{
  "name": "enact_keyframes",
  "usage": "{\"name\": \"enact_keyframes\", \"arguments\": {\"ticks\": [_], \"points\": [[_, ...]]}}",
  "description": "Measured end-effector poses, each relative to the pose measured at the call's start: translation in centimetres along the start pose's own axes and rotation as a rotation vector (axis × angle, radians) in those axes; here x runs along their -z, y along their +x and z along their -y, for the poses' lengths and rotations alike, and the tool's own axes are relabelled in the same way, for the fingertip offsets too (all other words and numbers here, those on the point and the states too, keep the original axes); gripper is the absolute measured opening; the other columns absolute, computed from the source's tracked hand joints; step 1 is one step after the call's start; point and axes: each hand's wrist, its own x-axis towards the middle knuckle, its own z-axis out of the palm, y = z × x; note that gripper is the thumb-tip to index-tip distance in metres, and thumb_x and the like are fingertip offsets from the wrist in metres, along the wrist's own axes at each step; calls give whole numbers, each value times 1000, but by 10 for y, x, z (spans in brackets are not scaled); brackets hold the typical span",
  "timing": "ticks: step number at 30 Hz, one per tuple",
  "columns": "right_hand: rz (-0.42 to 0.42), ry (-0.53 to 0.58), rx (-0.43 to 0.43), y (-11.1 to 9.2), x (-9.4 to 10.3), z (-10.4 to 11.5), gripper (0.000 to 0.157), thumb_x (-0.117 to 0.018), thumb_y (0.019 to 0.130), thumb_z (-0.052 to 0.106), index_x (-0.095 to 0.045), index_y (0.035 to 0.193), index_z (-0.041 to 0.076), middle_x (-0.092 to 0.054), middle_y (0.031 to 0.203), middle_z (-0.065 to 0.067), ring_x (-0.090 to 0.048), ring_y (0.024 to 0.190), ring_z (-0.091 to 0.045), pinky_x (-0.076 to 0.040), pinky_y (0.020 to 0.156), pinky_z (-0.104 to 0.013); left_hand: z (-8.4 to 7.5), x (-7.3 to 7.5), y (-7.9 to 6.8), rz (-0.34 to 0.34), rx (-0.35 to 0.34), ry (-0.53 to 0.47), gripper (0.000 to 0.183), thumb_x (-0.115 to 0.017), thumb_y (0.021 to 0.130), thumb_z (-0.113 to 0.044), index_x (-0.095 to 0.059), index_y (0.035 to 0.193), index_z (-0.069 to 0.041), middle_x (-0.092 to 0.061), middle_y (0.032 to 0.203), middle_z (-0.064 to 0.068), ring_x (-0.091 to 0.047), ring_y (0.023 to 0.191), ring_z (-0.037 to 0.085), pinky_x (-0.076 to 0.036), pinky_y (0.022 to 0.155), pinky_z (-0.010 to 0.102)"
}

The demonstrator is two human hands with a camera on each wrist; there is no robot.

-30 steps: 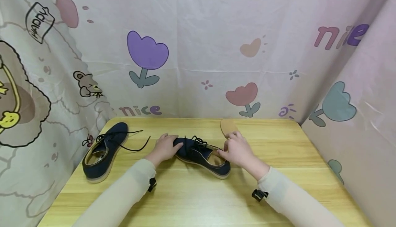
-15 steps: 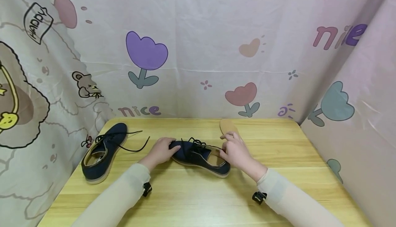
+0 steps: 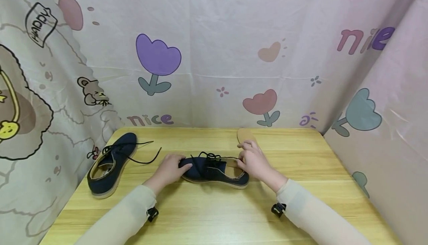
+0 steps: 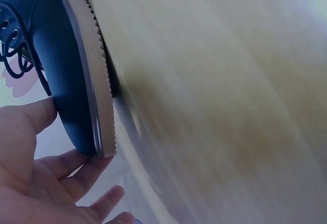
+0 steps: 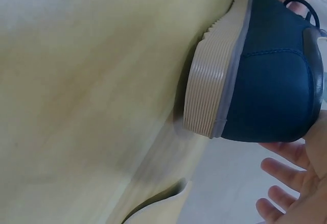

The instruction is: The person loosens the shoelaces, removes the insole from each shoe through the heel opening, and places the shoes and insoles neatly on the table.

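Observation:
A dark navy lace-up shoe lies sole-down across the table's middle, toe to the left and opening to the right. My left hand holds its toe, thumb on the upper and fingertips round the front, as the left wrist view shows with the pale ridged sole. At the heel, my right hand pinches the collar; its thumb reaches to the opening and the other fingers are behind. Black laces are looped over the tongue. A tan insole lies just beyond the right hand, partly hidden by it.
A matching shoe stands at the table's left, its laces loose and trailing to the right. The wooden table ends at a printed curtain, which hangs behind and on both sides. Each wrist wears a black strap.
The shoe's toe has swung left and nearer to me, with the left hand moving along on it. The heel and right hand have stayed nearly in place.

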Motion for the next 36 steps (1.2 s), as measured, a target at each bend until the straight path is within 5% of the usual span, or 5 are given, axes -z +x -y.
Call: {"name": "enact_keyframes", "arguments": {"ticks": [17, 29, 36], "points": [[81, -10, -29, 5, 5, 0, 20, -80, 87, 23, -72, 69, 18, -62, 130, -9, -45, 125, -31, -41, 103, -54, -2, 3, -13, 0, 9, 15, 54, -65, 96, -45, -64, 131, -3, -62, 131, 18, -45, 129, 42, -35, 107, 59], [38, 80, -15, 5, 17, -3, 11, -82, 85, 22, -73, 83, 16, -59, 134, -17, -46, 126, -39, -38, 106, -58, -4, 1, -14, -13, -15, 2, 54, -65, 97, -42, -63, 132, -1, -61, 131, 19, -46, 128, 41, -37, 106, 58], [56, 69, 65, 7, 26, 7, 11, -81, 83, 19, -72, 78, 19, -59, 133, -17, -47, 124, -40, -40, 101, -62, -4, 5, -17, -27, -47, -22, 57, -65, 97, -42, -59, 136, -1, -57, 136, 21, -41, 133, 43, -36, 108, 60]]}}
